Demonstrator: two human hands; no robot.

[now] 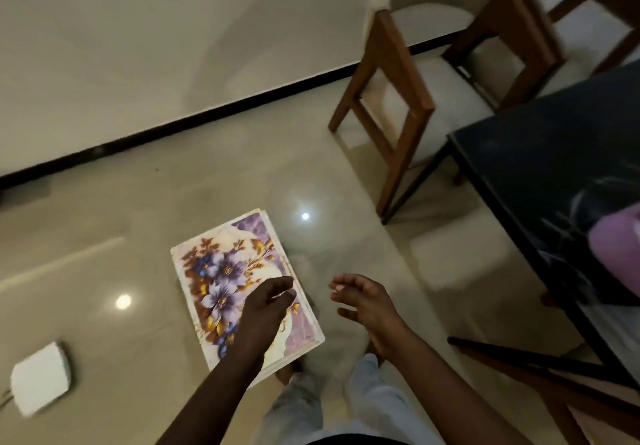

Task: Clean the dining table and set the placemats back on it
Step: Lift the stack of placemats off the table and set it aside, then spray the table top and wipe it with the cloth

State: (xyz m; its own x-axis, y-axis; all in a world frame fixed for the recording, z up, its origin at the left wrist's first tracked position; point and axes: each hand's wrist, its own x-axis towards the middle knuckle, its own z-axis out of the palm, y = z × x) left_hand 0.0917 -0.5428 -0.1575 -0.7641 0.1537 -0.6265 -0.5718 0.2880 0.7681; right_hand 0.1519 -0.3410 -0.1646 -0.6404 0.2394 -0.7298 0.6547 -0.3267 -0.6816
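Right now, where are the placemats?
Head view, centre-left: the placemats lie stacked on the floor, the left hand over them, left of the dark table.

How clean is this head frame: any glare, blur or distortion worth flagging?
Head view: dim, warm light; two lamp glare spots on the glossy floor; motion blur smears the chairs, the white object lower left and the purple cloth on the dark table; left hand and right hand slightly soft; floral placemats readable; black skirting line nearly straight, so little visible distortion.
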